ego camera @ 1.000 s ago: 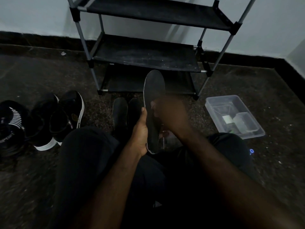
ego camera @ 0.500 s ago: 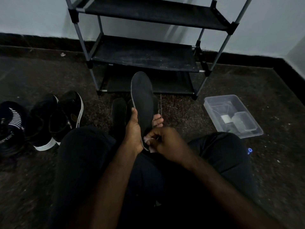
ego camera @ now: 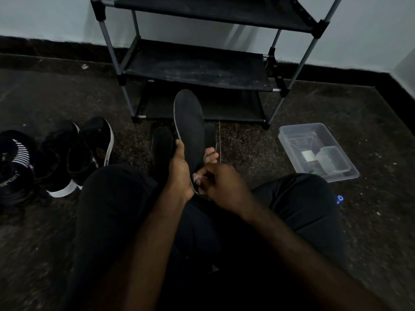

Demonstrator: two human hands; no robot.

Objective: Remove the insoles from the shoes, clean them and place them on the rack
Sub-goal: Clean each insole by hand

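Your left hand [ego camera: 179, 173] grips the one insole [ego camera: 189, 131] by its heel half, thumb along the near edge and fingers wrapped behind, so the toe stands up over your lap, facing you and steady enough to wipe. Your right hand [ego camera: 221, 187] is curled, pinching a small pale wad [ego camera: 197, 179], probably a wipe or cloth, against the heel end; that looks like the cleaning step, with the stretch toward the toe not yet covered. Two dark flat shapes [ego camera: 161, 144] lie on the floor [ego camera: 314, 104] just beyond your hands, most likely more insoles or shoes within easy reach, though it is too dim to tell which. The rack [ego camera: 195, 63] stands straight ahead against the wall, three tiers showing and nothing on them, near enough for you to set the insole there. Two black shoes with white soles [ego camera: 78, 153] sit together at your left, with at least one striped shoe [ego camera: 13, 162] beside them, and one clear tub [ego camera: 314, 151] at your right
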